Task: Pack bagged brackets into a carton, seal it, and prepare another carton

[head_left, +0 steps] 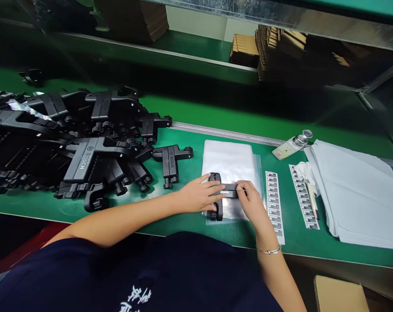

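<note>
A black T-shaped plastic bracket (230, 187) lies on a stack of clear plastic bags (229, 154) in front of me. A thin pale strip shows along its stem. My left hand (201, 193) rests across the bracket's crossbar, its fingers stretched out and spread. At the stem's other end my right hand (250, 200) is closed, thumb and fingers pinched on the tip. Whether a small label sits under those fingertips is hidden. Just right of the bags is a printed label sheet (274, 203). A similar bracket (170, 162) marked BOSCH lies to the left.
A large pile of black brackets (86, 160) covers the left of the green bench. On the right are a pump bottle (290, 146), a second label sheet (303, 199), a pen (312, 199) and white sheets (362, 195). Cardboard (245, 45) sits beyond the metal rail.
</note>
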Available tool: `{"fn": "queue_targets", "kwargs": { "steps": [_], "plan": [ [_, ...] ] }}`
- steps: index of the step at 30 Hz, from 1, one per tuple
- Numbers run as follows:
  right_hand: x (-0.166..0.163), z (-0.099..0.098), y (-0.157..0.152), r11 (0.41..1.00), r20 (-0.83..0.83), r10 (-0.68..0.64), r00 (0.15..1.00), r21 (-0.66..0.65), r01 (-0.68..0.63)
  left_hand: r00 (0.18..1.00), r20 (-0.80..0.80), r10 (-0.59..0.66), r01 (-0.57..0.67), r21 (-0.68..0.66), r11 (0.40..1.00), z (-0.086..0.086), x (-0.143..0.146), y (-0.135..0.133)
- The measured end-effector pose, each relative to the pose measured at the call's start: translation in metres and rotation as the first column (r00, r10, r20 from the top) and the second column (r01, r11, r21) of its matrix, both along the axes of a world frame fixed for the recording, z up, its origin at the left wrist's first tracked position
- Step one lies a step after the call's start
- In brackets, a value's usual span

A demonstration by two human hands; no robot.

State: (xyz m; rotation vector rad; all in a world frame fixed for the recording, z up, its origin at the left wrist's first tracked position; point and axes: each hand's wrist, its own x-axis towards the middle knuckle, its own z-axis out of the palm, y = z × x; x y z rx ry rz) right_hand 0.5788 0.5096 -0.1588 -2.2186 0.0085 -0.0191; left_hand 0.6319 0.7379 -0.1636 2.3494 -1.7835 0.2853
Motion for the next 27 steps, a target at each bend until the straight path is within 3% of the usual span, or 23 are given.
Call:
{"fn": "queue_targets", "kwargs": {
  "steps": [6,13,19,22,24,27],
  "plan": [
    [0.0,-0.004,0.0,1.0,0.01,0.001,1.0,0.001,-0.001,0.999,0.025,-0.025,0.024,0.072,0.997,0.012,0.003,-0.024],
    [0.001,-0.002,-0.001,1.0,0.005,0.019,1.0,0.011,-0.019,0.992,-0.067,0.103,-0.102,0.009,0.995,0.009,-0.01,-0.001],
    [0.003,-0.003,-0.004,1.0,0.01,0.027,1.0,-0.013,-0.027,0.986,-0.082,0.145,-0.139,0.07,0.988,0.011,-0.02,-0.03],
    [-0.002,0.001,-0.006,0.997,-0.018,0.05,0.999,-0.061,-0.051,0.971,-0.172,0.164,-0.164,0.012,0.986,0.011,-0.023,-0.009],
    [-0.008,0.003,-0.006,0.989,-0.018,0.064,0.998,-0.132,-0.066,0.935,-0.266,0.235,-0.26,-0.065,0.963,0.009,-0.026,0.017],
    [-0.015,0.006,-0.003,0.943,0.062,0.132,0.989,-0.315,-0.106,0.789,-0.468,0.399,-0.534,-0.199,0.822,0.004,-0.031,0.045]
  ]
}}
